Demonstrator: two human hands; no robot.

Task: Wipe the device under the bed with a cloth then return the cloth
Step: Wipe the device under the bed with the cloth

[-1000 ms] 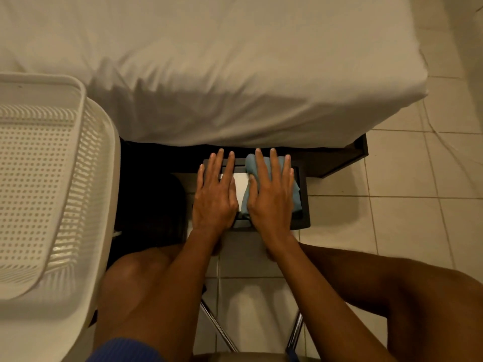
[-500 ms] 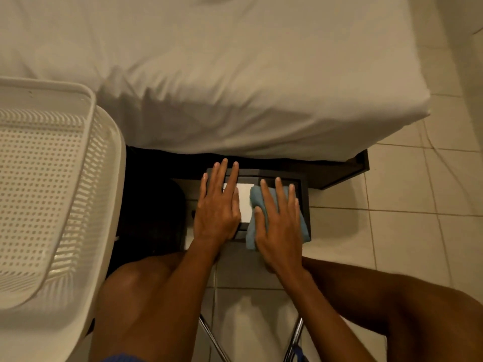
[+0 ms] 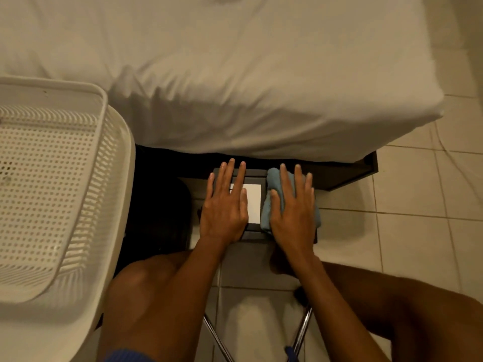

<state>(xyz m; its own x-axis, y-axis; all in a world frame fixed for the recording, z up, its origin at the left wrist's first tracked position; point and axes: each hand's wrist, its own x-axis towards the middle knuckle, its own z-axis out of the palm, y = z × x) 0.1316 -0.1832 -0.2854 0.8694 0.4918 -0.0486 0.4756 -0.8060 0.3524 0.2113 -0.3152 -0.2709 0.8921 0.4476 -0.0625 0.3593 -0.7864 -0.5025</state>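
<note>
Obs.: device [image 3: 254,227], a dark flat box with a white panel [image 3: 253,205] on top, sits on the tiled floor [image 3: 407,231] at the edge of the bed [image 3: 235,74], its far side just under the mattress overhang.

Right hand [image 3: 292,215]: fingers straight and slightly spread, pressed flat on the blue cloth [image 3: 273,176]. They are not curled round it; the cloth is pinned under the palm. The cloth lies on the right part of the device top, bunched, reaching to the far edge.

Left hand [image 3: 224,205]: fingers straight, flat on the left part of the device, holding nothing. Reads as bracing.

Change: half a second ago the cloth and right hand were drawn to the near edge, with the cloth hanging over the front lip. Now both are back up toward the far edge, about where they were a second ago. So one full pull-and-push stroke over the right strip. The left hand has kept its place on the device throughout.

Meaning: wiping is under way, and so far it looks confined to the right side. The white panel and the area under the left hand show no cloth contact in these views. The right rim of the device is hidden under the cloth, so coverage there is probably complete but I cannot confirm it.

Remaining, by judgement: the centre and left strip, then returning the cloth. The white basket [image 3: 52,178] at left may be its home; not established.
</note>
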